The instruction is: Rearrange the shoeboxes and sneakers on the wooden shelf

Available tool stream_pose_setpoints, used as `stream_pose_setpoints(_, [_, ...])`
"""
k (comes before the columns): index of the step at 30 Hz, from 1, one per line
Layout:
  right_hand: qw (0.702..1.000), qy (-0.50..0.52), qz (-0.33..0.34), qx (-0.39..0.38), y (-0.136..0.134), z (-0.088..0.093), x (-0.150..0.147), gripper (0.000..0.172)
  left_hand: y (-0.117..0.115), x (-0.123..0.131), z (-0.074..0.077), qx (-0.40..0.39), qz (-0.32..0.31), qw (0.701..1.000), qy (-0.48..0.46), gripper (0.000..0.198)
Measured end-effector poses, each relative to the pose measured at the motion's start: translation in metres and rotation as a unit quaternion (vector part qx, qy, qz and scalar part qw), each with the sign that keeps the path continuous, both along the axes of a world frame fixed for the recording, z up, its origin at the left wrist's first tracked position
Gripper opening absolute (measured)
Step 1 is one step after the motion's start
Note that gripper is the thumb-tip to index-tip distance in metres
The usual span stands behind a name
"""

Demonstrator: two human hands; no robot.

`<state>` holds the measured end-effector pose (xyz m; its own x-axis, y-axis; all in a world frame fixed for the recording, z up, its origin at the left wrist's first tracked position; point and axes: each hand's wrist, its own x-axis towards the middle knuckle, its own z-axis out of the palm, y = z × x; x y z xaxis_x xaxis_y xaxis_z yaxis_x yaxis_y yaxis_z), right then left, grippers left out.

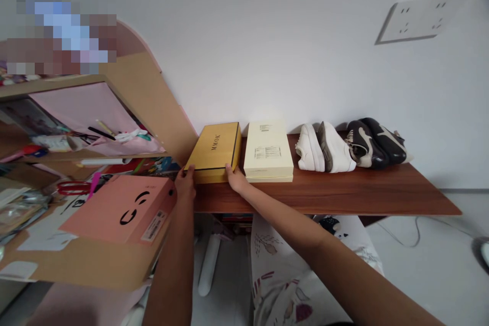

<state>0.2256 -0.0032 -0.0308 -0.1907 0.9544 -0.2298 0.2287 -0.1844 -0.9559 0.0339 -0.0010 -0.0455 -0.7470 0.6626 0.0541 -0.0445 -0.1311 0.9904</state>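
A yellow shoebox (214, 147) with dark edging and the letters MMOK lies at the left end of a brown wooden shelf board. My left hand (185, 182) grips its near left corner, and my right hand (235, 178) holds the near right corner, thumb on the lid's edge. Just right of it lies a cream box (268, 150) with small printed labels, apart from the yellow one. A pair of white sneakers (324, 147) stands farther right, followed by dark brown shoes (376, 142) with pale markings.
The brown board (328, 193) runs along a white wall with a socket panel (416, 18). To the left, a desk with shelves (148, 86) holds a pink box (126, 206), red scissors (72, 187) and papers. Patterned white fabric (275, 260) is below the board.
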Motion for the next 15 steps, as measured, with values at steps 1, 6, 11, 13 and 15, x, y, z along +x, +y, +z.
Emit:
stream_pose_setpoints(1, [1.000,-0.002,-0.002,-0.001,-0.001,0.001,0.000,0.079,0.001,0.001,-0.001,-0.002,0.002,1.000,0.012,0.032])
stream_pose_setpoints(6, [0.997,0.008,0.014,0.073,-0.025,0.009,0.014,0.064,-0.011,0.010,-0.003,-0.039,0.095,0.985,0.138,0.050])
stream_pose_setpoints(11, [0.983,0.064,0.037,0.171,-0.042,0.029,0.081,0.065,-0.051,0.060,-0.015,0.012,0.135,0.973,0.187,0.050])
stream_pose_setpoints(13, [0.978,0.055,-0.007,0.199,-0.037,0.037,0.120,0.063,-0.066,0.092,-0.024,0.025,0.072,0.978,0.196,0.046])
stream_pose_setpoints(15, [0.973,0.040,-0.068,0.219,-0.026,0.038,0.158,0.058,-0.072,0.123,-0.034,0.012,-0.043,0.979,0.200,0.045])
